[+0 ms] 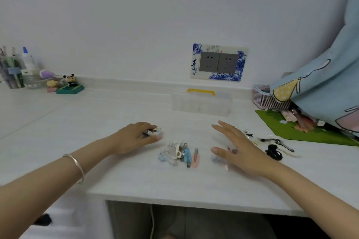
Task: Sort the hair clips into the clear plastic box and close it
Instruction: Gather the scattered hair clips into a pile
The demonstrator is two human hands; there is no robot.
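Observation:
A heap of hair clips (179,153) in blue, white, pink and grey lies on the white desk (116,172) between my hands. My left hand (134,137) rests to the heap's left, its fingers closed around a small patterned clip (154,131). My right hand (237,148) hovers to the heap's right with fingers spread, over a few small clips (219,161). More clips and black hair ties (274,151) lie further right. The clear plastic box (202,104) with a yellow handle (201,91) stands closed at the back of the desk.
A green mat (303,132) and a pink basket (266,99) sit at the right under a hanging blue cloth (320,75). Figurines (70,83) and a pen holder (11,72) stand at the back left. Wall sockets (218,62) are behind the box.

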